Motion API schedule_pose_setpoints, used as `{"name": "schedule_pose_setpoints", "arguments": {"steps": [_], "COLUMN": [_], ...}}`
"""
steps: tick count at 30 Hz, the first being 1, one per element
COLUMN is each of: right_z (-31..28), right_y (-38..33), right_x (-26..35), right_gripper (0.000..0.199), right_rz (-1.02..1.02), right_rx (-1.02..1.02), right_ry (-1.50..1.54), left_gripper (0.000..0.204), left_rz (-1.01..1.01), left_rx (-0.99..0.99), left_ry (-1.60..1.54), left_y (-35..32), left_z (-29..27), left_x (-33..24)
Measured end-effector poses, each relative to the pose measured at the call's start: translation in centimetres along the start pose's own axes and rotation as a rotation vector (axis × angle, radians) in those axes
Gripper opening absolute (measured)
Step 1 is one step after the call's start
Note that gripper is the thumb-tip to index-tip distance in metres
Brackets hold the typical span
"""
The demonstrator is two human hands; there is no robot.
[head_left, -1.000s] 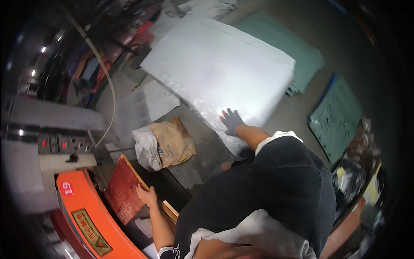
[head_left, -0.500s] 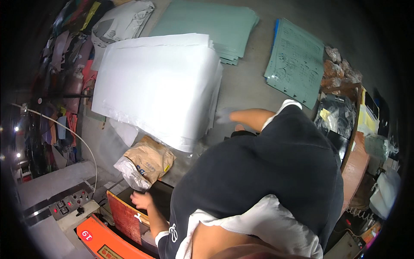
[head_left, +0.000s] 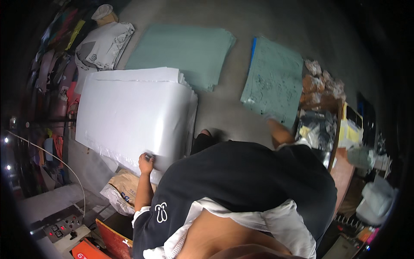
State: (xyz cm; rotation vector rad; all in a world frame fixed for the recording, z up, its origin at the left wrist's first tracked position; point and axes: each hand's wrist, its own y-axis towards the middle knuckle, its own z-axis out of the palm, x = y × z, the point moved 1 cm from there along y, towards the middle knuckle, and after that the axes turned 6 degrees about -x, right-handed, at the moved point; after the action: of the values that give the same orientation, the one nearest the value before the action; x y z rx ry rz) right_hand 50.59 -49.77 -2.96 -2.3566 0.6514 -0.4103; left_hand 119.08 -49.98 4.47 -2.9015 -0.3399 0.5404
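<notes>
My left hand (head_left: pixel 146 165) is closed at the near edge of a stack of large white sheets (head_left: pixel 125 112). Something small and dark shows at its fingertips, too small to name. My right hand (head_left: pixel 271 118) reaches out at the lower edge of a pile of green sheets (head_left: pixel 276 73) covered with dark markings. It looks greyish and is smeared by motion, so its fingers do not show clearly. Beyond the white stack lies another pile of plain green sheets (head_left: pixel 181 52).
A crumpled brown paper bag (head_left: pixel 125 185) and a red-sided box (head_left: pixel 113 237) stand near my left arm. Further left is a control panel (head_left: pixel 62 226). On the right are a box of dark plastic-wrapped items (head_left: pixel 318 127) and brown bundles in clear plastic (head_left: pixel 312 86).
My left hand has moved from the red-sided box forward to the white stack. My right hand has gone right, from beside the white stack to the marked green sheets. The view has shifted.
</notes>
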Motion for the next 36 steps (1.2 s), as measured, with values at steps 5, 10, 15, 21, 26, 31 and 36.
{"name": "schedule_pose_setpoints", "arguments": {"steps": [5, 10, 15, 21, 26, 31, 36], "right_z": [7.2, -0.9, -17.7, -27.9, -31.9, -37.2, -34.9], "right_y": [8.3, 21.4, 26.4, 37.4, 55.0, 69.9, 75.4], "right_x": [14.3, 20.8, 19.8, 21.8, 30.7, 49.1, 60.9], "right_gripper": [0.032, 0.027, 0.049, 0.053, 0.045, 0.041, 0.037], "right_rz": [-0.696, -1.102, -0.202, -0.115, -0.504, -0.647, -0.733], "right_rx": [0.256, 0.203, 0.038, 0.181, 0.069, -0.060, -0.027], "right_ry": [-0.247, -0.668, 0.024, -0.297, -0.580, -0.430, -0.097], "left_gripper": [0.017, 0.014, 0.027, 0.052, 0.079, 0.093, 0.088], "left_rz": [-0.146, 0.053, 0.310, -0.332, -0.958, -0.974, -0.974], "left_rx": [-0.057, -0.376, -0.408, -0.487, -0.330, -0.380, -0.388], "left_ry": [-0.055, -0.101, -0.153, 0.117, -0.003, 0.441, 0.443], "left_y": [9.2, 23.8, 36.6, 45.4, 46.5, 47.0, 46.5], "left_z": [0.9, 2.1, -1.3, 1.1, 7.5, 10.0, 10.2], "left_x": [-1.8, -11.6, -22.6, -24.6, -25.3, -28.7, -28.1]}}
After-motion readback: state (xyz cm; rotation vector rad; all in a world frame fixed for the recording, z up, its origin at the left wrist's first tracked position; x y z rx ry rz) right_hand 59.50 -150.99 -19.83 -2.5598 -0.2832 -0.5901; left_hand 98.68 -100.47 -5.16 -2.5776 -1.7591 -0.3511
